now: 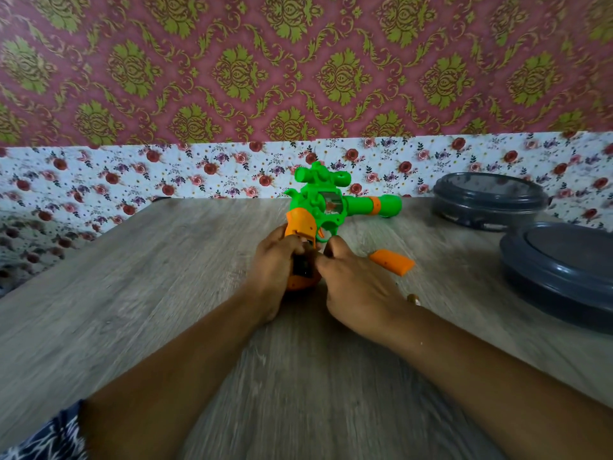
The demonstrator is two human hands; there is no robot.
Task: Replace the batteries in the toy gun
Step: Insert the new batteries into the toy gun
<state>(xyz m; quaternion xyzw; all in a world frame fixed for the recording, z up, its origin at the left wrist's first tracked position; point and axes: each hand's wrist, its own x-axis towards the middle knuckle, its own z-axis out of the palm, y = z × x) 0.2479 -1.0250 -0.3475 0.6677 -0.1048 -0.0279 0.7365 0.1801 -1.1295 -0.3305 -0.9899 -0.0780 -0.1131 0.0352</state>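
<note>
toy gun (326, 204) upright on table (132, 293); left hand (273, 260) clamped round orange grip | right hand (356, 280) — fingertips pinched at open battery bay | cover (392, 261) off, lying right of the grip — batteries, refitting cover seemingly left

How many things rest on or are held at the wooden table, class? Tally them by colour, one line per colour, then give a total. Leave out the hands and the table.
Green and orange: 1, the toy gun
Orange: 1, the battery cover
Grey: 2, the far container and the near container
Brown: 1, a small object too blurred to name
Total: 5
</note>
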